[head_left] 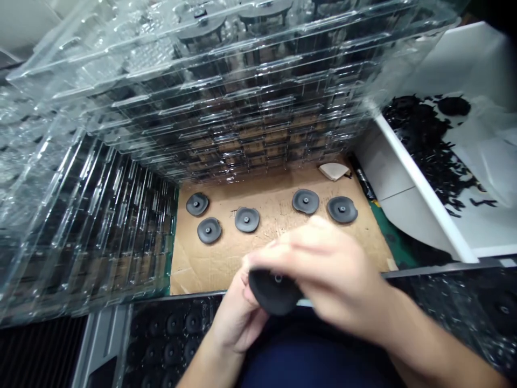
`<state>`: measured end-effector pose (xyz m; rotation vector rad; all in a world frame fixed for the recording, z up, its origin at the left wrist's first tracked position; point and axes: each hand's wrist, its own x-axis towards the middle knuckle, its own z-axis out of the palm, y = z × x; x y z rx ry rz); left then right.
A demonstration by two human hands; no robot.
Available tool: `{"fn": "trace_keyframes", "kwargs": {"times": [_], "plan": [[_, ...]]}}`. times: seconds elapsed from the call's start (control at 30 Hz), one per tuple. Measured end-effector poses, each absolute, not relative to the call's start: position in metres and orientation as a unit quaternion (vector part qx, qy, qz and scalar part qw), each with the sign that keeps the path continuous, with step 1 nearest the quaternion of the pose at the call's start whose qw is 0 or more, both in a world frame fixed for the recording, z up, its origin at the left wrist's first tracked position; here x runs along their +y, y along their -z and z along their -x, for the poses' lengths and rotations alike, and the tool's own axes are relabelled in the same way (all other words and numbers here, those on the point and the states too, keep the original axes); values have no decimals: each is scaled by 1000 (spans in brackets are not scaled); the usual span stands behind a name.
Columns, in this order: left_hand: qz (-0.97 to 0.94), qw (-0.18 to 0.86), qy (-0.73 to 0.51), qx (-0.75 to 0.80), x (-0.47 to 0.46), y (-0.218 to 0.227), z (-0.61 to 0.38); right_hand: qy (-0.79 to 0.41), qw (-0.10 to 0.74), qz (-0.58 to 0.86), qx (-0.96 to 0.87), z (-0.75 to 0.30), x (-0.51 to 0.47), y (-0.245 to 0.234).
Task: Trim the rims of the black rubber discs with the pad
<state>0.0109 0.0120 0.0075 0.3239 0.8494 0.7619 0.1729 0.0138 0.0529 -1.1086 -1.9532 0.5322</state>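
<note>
Left hand (pixel 238 315) pinches a black disc (pixel 275 296) near the cardboard (pixel 218 264).
Right hand (pixel 337 272), blurred, touches it; whether it pinches, I cannot tell.

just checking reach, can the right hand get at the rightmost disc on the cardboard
Probably yes: the rightmost disc lies beyond the right hand, nothing visibly between, though that hand seems on another disc.
</note>
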Motion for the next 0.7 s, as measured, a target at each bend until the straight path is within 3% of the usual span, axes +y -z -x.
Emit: {"fn": "trace_keyframes", "kwargs": {"times": [0.13,0.33,0.43,0.53,0.63,0.7], "plan": [[-130,835,-379,377,15,-6,1,-290,367,595,-654,-190,3,-7],[-132,850,-373,348,14,0,7,-323,341,621,-627,-179,-32,64],[-134,846,-359,371,15,-5,1,-312,353,635,-612,-177,-27,42],[-139,845,-356,373,15,-13,-8,-251,427,642,-585,-169,-15,-8],[-131,842,-361,378,12,-15,-10,-184,481,565,-645,-150,-8,-42],[-129,827,-366,407,10,-11,-6,-234,456,503,-696,-141,-6,-49]]}}
